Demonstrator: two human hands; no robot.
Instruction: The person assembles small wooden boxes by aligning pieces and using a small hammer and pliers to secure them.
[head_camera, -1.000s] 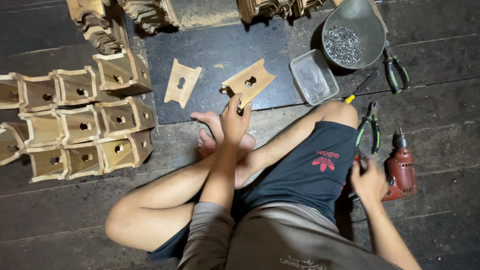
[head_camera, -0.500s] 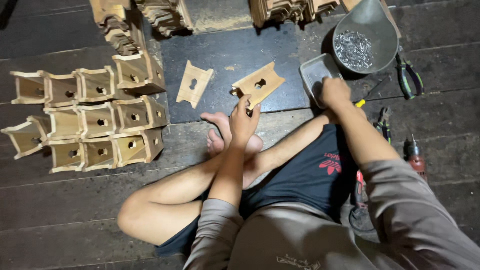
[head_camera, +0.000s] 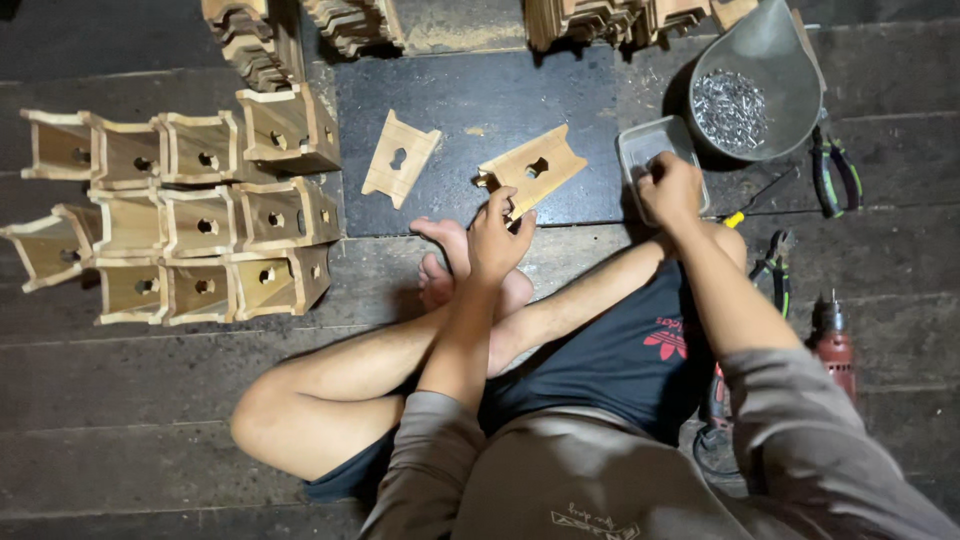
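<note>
I sit cross-legged on a dark plank floor. My left hand (head_camera: 497, 232) grips the near edge of a flat wooden piece with a keyhole cut-out (head_camera: 532, 171), which lies on a dark mat (head_camera: 480, 100). My right hand (head_camera: 668, 187) reaches into a small clear rectangular tray (head_camera: 646, 143), fingers bunched inside it; what they pinch is hidden. A second, similar wooden piece (head_camera: 399, 158) lies on the mat to the left, untouched.
Several assembled wooden boxes (head_camera: 190, 215) stand in rows at the left. A grey scoop-shaped pan of nails (head_camera: 745, 95) sits at upper right. Green-handled pliers (head_camera: 833, 175), another pair of pliers (head_camera: 775, 270), a yellow-handled screwdriver (head_camera: 735, 217) and a red drill (head_camera: 830, 340) lie at right. Stacked wood parts (head_camera: 600, 18) line the top.
My right hand came up from beside the drill, over my knee, into the clear tray. My left hand stays on the wooden piece. The camera view shifted slightly.
</note>
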